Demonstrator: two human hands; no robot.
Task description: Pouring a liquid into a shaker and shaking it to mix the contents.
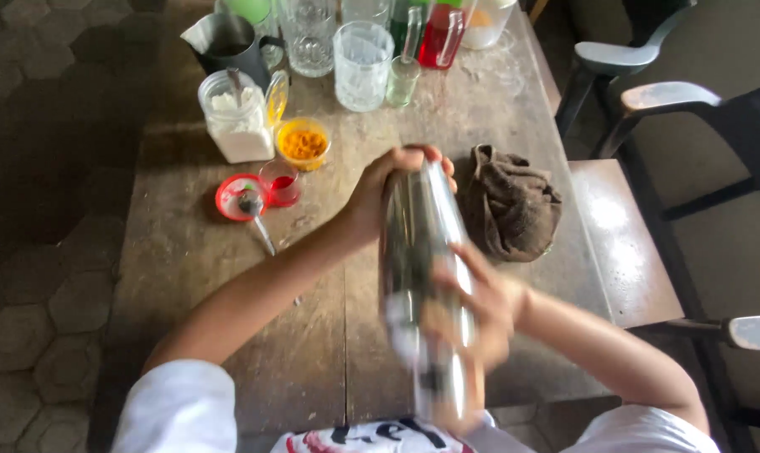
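Note:
I hold a long shiny metal shaker in both hands above the wooden table. It lies lengthwise, pointing away from me, and is blurred by motion. My left hand grips its far end. Around the near part, close to my chest, my right hand is wrapped.
A crumpled brown cloth lies right of the shaker. At the far end stand a dark metal jug, clear glasses, a red bottle, a jar of white powder, an orange-filled cup, a small red glass and a red lid with a spoon. Chairs stand to the right.

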